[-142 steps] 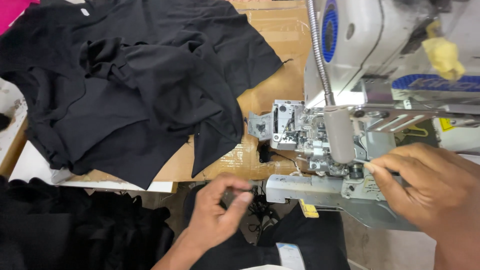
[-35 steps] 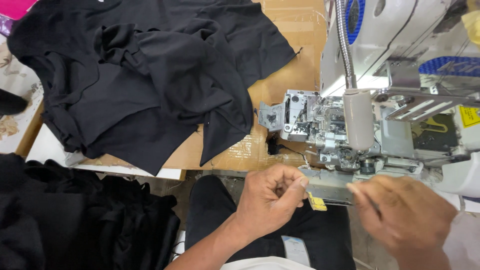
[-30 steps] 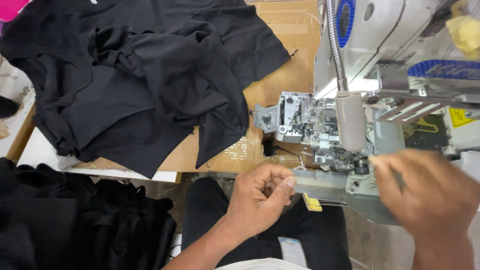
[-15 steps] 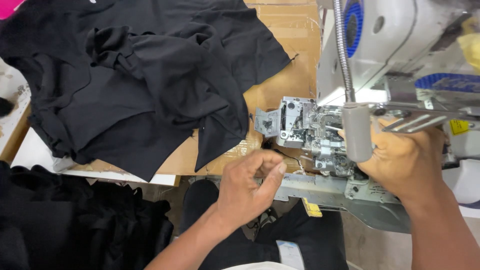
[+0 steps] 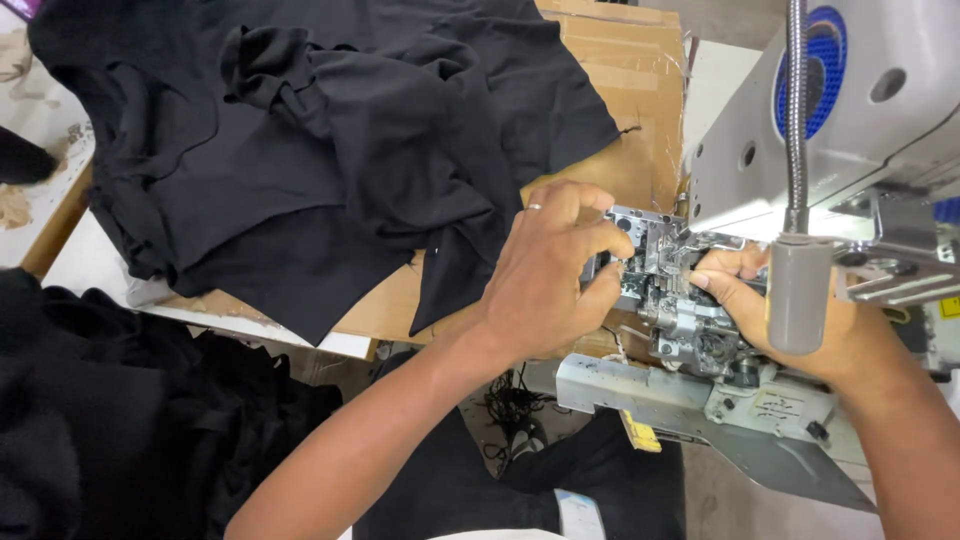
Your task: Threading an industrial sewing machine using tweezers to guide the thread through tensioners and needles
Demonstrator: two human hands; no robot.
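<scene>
My left hand (image 5: pixel 555 275), a ring on one finger, reaches into the exposed metal mechanism (image 5: pixel 672 300) of a white industrial sewing machine (image 5: pixel 850 110), its fingertips pinched against the parts at the left side. My right hand (image 5: pixel 790 310) comes in from the right and presses its fingertips on the same mechanism, partly hidden behind the lamp head (image 5: pixel 798 290) on a flexible metal neck. Whether either hand holds a thread or a small part cannot be made out. The machine's grey cover plate (image 5: pixel 700 405) hangs open below the mechanism.
A heap of black fabric (image 5: pixel 320 130) lies on a sheet of cardboard (image 5: pixel 610 60) on the table at the left. More black cloth (image 5: pixel 110 420) is piled at the lower left. Dark cables (image 5: pixel 510 420) hang under the table.
The view has come closer. My left hand rose from below the table edge into the mechanism. My right hand shifted left and down onto the same parts.
</scene>
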